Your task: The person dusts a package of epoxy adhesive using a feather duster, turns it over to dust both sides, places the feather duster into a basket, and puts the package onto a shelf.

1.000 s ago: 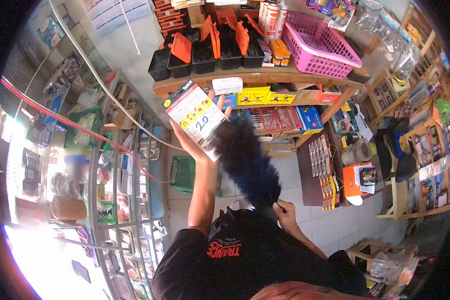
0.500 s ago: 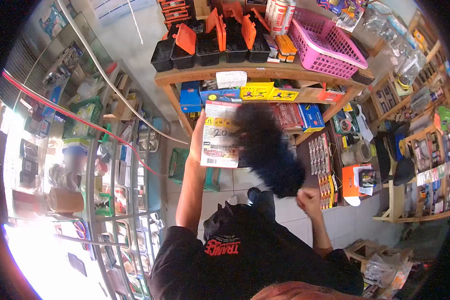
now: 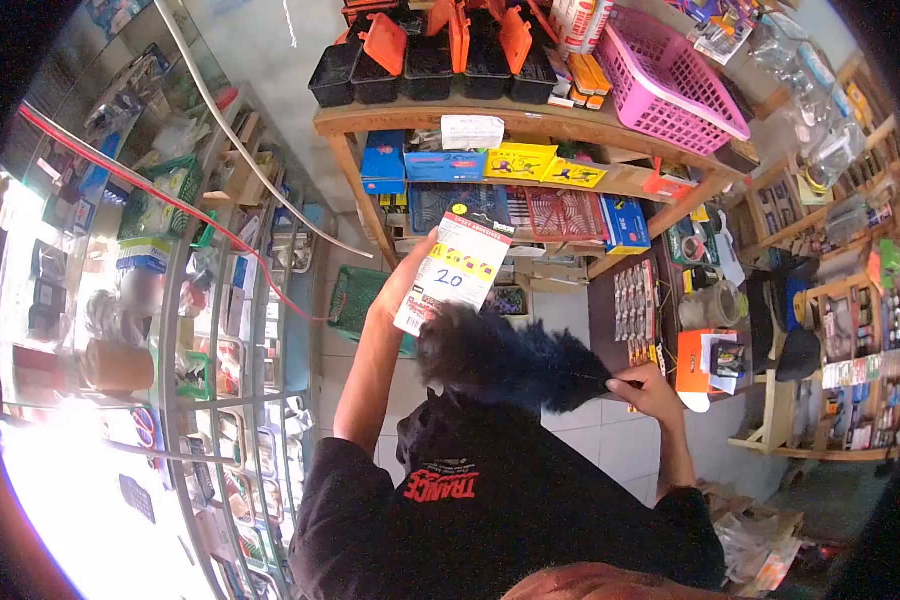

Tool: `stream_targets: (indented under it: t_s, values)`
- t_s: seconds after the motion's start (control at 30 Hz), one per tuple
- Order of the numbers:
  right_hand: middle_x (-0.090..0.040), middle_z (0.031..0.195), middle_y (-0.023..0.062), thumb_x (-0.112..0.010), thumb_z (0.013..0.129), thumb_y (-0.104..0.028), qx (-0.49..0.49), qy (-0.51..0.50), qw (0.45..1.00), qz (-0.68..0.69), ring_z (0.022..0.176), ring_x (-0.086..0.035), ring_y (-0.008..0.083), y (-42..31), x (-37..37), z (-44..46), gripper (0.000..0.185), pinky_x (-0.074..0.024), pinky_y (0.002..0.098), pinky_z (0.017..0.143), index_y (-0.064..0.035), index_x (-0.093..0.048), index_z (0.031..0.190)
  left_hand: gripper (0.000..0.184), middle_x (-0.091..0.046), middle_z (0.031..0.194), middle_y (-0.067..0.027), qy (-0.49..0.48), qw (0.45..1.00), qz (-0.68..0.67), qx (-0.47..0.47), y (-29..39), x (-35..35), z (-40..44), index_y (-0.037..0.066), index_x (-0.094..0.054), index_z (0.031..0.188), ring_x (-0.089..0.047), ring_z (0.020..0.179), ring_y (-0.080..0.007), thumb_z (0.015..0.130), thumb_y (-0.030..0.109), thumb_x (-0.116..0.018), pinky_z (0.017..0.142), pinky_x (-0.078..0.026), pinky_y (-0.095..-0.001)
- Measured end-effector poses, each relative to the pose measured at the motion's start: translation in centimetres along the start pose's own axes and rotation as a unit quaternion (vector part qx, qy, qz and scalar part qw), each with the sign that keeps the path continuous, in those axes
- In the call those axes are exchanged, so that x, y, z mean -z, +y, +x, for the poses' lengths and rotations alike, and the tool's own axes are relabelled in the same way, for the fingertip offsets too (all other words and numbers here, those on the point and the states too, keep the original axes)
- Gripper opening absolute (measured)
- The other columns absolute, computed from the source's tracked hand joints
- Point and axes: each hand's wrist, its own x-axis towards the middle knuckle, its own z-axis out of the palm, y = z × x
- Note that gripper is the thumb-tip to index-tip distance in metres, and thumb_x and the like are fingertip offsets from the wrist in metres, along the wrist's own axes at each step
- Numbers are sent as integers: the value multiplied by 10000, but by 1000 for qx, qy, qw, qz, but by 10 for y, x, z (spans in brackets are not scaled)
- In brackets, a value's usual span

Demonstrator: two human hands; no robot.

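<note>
White "20" card (image 3: pixel 457 262) grasped at its left edge in left hand (image 3: pixel 400 285), tilted, with print facing the camera. Dark fluffy duster (image 3: pixel 530 362) pinched at its right end in right hand (image 3: pixel 650 392), left end overlapping the card's lower part; contact not determinable. Beyond both hands: wooden bench (image 3: pixel 420 116), carrying black bins (image 3: pixel 430 68) and, at far right, pink basket (image 3: pixel 658 85).

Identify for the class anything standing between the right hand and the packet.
Yes, the duster: it reaches from the right hand to the packet's lower edge. Nothing else visible intervenes. Whether it touches the packet is unclear.
</note>
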Motion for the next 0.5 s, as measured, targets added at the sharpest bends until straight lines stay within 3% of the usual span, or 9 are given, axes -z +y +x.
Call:
stream_targets:
  t_s: [0.03, 0.07, 0.13, 0.27, 0.3, 0.4, 0.43, 0.5]
  values:
    - [-494, 556, 46, -663, 890, -228, -31, 21, 999, 25, 551, -448, 91, -2, -1, -1, 324, -377, 301, 518, 39, -591, 721, 429, -657, 1136, -114, -22, 1000, 14, 6, 0, 18, 8, 38, -536, 1267, -676, 909, -222, 991, 361, -480, 769, -567, -345]
    - [-519, 569, 53, -669, 887, -235, -40, 50, 998, 1, 555, -460, 94, 6, -1, 0, 311, -386, 303, 523, 38, -614, 751, 439, -657, 1139, -121, -44, 999, 28, 11, 1, 36, 15, 34, -532, 1270, -678, 912, -227, 986, 367, -490, 771, -568, -351]
    - [-568, 595, 68, -680, 882, -250, -59, 108, 991, -43, 565, -485, 100, 30, -3, 1, 296, -403, 306, 534, 36, -658, 811, 484, -665, 1121, -136, 3, 998, 64, -3, -2, 25, 10, 32, -515, 1292, -686, 910, -236, 983, 403, -482, 781, -576, -362]
    - [-446, 550, 23, -642, 910, -288, -56, 24, 998, 28, 541, -407, 99, 19, -4, -10, 391, -340, 309, 496, 36, -565, 706, 462, -658, 1142, -127, 36, 998, 40, -13, -8, 19, 14, 39, -522, 1286, -679, 933, -231, 987, 389, -480, 799, -569, -353]
    - [-423, 536, 16, -645, 908, -285, -51, 99, 994, 17, 535, -401, 92, 28, -10, -10, 409, -336, 307, 492, 28, -536, 668, 450, -652, 1157, -126, -49, 998, 36, 9, -6, 23, 14, 44, -522, 1287, -676, 949, -236, 986, 377, -486, 810, -566, -356]
    - [-403, 508, -45, -609, 924, -176, -78, 118, 989, 53, 493, -381, 39, 30, -10, -14, 402, -289, 261, 443, -26, -462, 581, 449, -648, 1167, -129, -13, 998, 55, 31, -9, 24, 15, 47, -512, 1305, -675, 959, -233, 987, 364, -492, 799, -573, -353]
    - [-404, 506, -48, -600, 933, -196, -64, 76, 995, 24, 477, -378, 42, 38, -6, -18, 415, -279, 260, 430, -40, -463, 574, 439, -646, 1175, -129, -21, 998, 55, 28, -11, 29, 18, 50, -519, 1300, -677, 960, -230, 986, 356, -496, 791, -577, -351]
    - [-403, 507, -51, -600, 934, -214, -73, 135, 987, 55, 475, -371, 43, 40, -4, -22, 420, -272, 259, 430, -48, -464, 573, 443, -645, 1180, -131, -28, 998, 40, 29, -12, 31, 19, 46, -521, 1297, -678, 958, -231, 983, 358, -502, 790, -577, -351]
